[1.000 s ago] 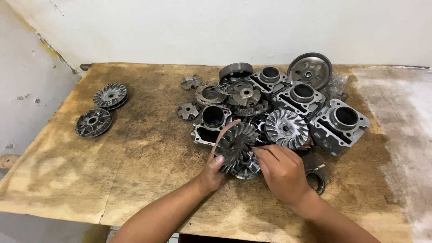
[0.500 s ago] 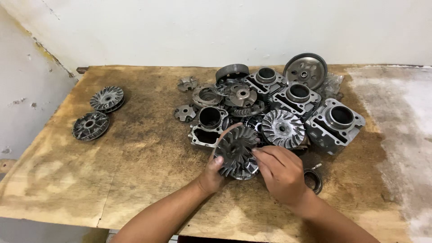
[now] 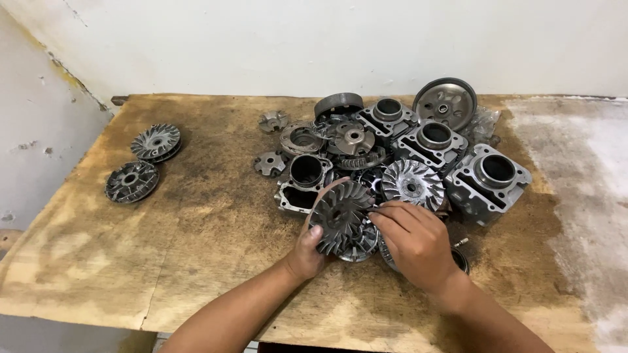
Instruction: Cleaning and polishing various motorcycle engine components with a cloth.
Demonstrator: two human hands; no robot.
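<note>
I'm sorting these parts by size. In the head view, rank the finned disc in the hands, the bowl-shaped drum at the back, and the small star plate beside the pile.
1. Finned disc, though it is nearest the camera.
2. Drum: looks similar, so the order of these two is unsure.
3. Star plate, clearly smallest.
</note>
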